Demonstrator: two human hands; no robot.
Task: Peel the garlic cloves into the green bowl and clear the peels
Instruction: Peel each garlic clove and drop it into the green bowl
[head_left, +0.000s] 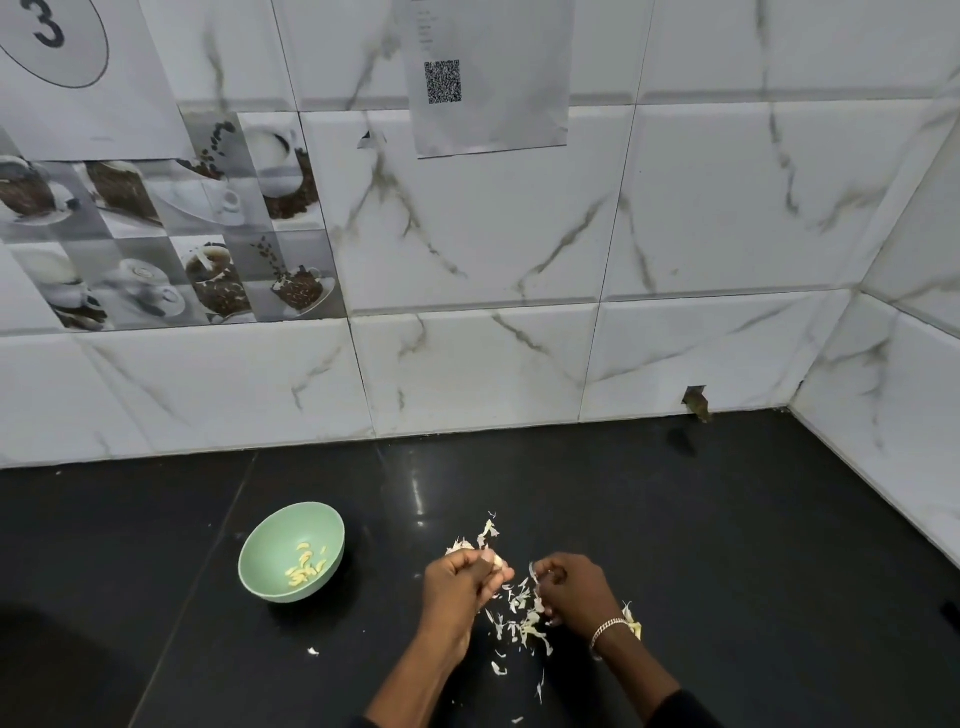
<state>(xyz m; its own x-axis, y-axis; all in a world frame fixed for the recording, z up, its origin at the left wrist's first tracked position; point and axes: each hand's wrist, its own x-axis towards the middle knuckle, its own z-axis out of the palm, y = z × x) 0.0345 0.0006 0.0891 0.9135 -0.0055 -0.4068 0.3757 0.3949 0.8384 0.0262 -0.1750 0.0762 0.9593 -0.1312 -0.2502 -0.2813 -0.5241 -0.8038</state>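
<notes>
Currently mid-peel, with hands close together but apart.

Grips a small pale garlic clove (497, 561) in the curled fingers of the left hand (460, 579); appears to pinch a strip of papery white skin (533, 570) in the right hand (576, 590), just beside. Leaves a scatter of thin white garlic peels (519, 613) under and between the hands on the glossy black stone counter (727, 519). Keeps the round pale-green bowl (260, 551) near, to the left, upright, with several peeled yellowish cloves (305, 569) inside. Judged partly done: peels not yet cleared; cannot tell how many unpeeled cloves remain among the litter. Backs onto white marble-effect wall tiles (519, 234), with a coffee-print tile panel (156, 234) at left and a paper sheet with a QR code (488, 119).
</notes>
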